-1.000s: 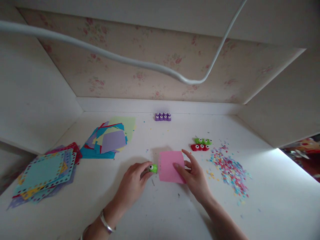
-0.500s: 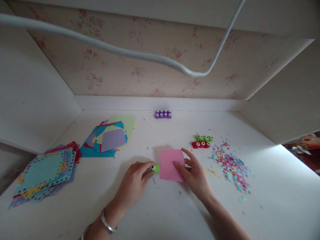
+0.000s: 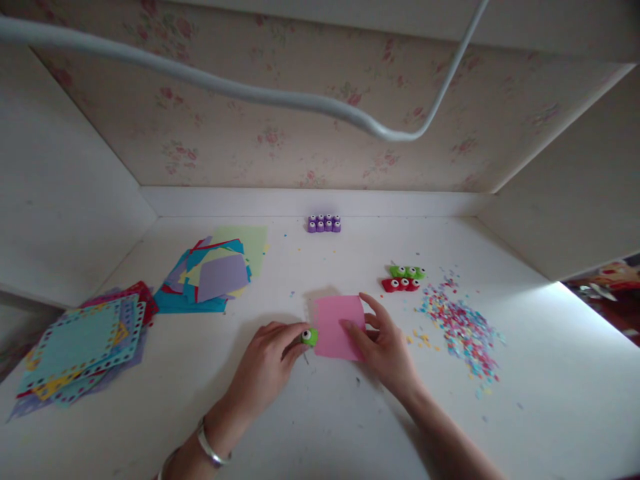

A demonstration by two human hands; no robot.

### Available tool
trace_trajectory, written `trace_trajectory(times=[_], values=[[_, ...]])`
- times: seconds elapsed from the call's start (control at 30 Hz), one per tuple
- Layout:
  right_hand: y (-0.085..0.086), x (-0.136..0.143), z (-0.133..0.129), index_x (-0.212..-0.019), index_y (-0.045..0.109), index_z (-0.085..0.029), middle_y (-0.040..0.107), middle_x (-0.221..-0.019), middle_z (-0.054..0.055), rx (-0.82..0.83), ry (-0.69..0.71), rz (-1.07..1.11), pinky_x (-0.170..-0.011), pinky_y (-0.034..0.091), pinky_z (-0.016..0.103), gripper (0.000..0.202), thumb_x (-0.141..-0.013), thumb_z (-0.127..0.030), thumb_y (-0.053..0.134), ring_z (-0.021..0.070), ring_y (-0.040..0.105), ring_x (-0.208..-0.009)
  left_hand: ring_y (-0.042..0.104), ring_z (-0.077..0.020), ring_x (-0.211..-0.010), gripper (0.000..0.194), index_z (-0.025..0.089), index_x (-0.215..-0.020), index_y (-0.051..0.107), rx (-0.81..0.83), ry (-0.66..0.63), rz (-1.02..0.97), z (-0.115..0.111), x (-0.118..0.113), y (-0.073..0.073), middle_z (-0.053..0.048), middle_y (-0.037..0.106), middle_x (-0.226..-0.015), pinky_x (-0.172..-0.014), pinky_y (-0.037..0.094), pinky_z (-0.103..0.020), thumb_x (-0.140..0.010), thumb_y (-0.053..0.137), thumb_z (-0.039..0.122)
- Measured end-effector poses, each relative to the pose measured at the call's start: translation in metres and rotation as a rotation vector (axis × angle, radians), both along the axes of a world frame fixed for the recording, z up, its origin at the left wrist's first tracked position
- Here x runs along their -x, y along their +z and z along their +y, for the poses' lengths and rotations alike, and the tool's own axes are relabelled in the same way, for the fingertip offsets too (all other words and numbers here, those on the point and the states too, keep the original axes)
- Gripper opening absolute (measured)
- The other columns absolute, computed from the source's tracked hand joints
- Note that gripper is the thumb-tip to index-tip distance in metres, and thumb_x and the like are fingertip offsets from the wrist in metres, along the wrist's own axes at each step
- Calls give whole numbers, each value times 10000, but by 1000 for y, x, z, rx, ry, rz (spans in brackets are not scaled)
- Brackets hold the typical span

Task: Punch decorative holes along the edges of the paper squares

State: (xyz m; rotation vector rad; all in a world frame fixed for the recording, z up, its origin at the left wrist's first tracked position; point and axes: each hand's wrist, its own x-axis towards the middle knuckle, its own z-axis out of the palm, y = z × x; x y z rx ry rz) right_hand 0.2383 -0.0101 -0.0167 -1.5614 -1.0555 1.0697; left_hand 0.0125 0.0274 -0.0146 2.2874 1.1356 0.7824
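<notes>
Between thumb and forefinger, my left hand (image 3: 267, 360) pinches a small green paper punch (image 3: 310, 337) with a white, dark-centred button on top. The punch sits at the left edge of a pink paper square (image 3: 340, 327), and small holes run along that edge above it. My right hand (image 3: 385, 343) grips the paper by its right side, thumb on top and fingers behind. Whether the paper's edge is inside the punch's slot I cannot tell.
Dotted-edge papers (image 3: 80, 343) and plain coloured sheets (image 3: 223, 277) are piled at left. Purple punches (image 3: 324, 224) stand at the back, with green punches (image 3: 407, 271) and red punches (image 3: 400, 285) at right beside scattered confetti (image 3: 463, 330). A white cable (image 3: 300, 100) hangs across the top.
The pink paper has shifted slightly left against the green punch, which now overlaps its edge. Both hands keep their grip, and the whole view has moved slightly.
</notes>
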Motion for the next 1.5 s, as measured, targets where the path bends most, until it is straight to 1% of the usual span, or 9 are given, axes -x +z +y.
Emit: trace_trajectory(times=[0.07,0.13,0.2,0.27,0.37,0.43,0.93,1.13,1.5], values=[[-2,-1,-2,-1442,374,-292,730,-1064,88,-47,39,-181,-512,568,337,677,-862,-516,640,197,691,-618,682,-206,-910,273,261,-1162,644,0,-26,19,-1,0,1,-21,737,-1016,-849,540,-377,-896,669,208],[-2,-5,-4,-1435,423,-308,651,-1266,123,-150,63,-417,-723,606,452,618,-876,-470,635,271,712,-883,677,-211,-928,296,267,-1181,633,-3,-37,37,-2,-1,1,-23,732,-1036,-858,536,-383,-892,674,216],[0,-9,-7,-1390,505,-338,479,-1476,103,-263,107,-632,-956,525,542,537,-876,-423,639,336,577,-1217,671,-223,-950,327,260,-1203,618,-9,-24,49,-3,-1,2,-34,726,-1056,-867,535,-398,-884,684,228],[1,-14,-9,-1359,549,-360,395,-1541,51,-322,217,-765,-1068,436,561,482,-885,-394,628,333,431,-1365,658,-237,-987,343,246,-1201,611,-7,-18,64,-4,-1,1,-48,715,-1088,-890,526,-419,-871,702,235],[0,-17,-10,-1367,548,-360,500,-1472,29,-325,391,-865,-1134,356,569,453,-917,-371,591,295,448,-1361,642,-240,-1010,300,243,-1170,621,7,-38,93,-6,0,1,-51,703,-1113,-910,509,-429,-880,692,221],[-2,-17,-10,-1363,553,-353,548,-1430,19,-323,422,-919,-1153,324,576,435,-928,-370,578,283,478,-1339,643,-235,-992,271,248,-1162,627,15,-42,111,-8,0,2,-48,706,-1098,-901,506,-424,-897,671,217],[-7,-20,-1,-1358,546,-236,553,-1428,47,-407,470,-1123,-1121,384,532,450,-915,-290,607,267,484,-1339,676,-181,-865,192,220,-1124,669,-95,-56,91,-2,-1,5,-4,750,-1004,-812,526,-337,-972,560,262],[-8,-24,0,-1353,552,-213,533,-1446,53,-439,486,-1148,-1129,354,512,461,-906,-302,617,273,462,-1353,685,-153,-823,185,226,-1079,702,-127,-93,98,5,1,7,35,763,-976,-815,520,-297,-976,553,265],[-8,-24,2,-1330,571,-186,541,-1437,62,-428,492,-1147,-1151,308,485,446,-901,-293,623,266,461,-1349,675,-138,-794,190,213,-1034,719,-134,-93,97,8,0,7,41,765,-943,-797,516,-265,-982,549,281]])
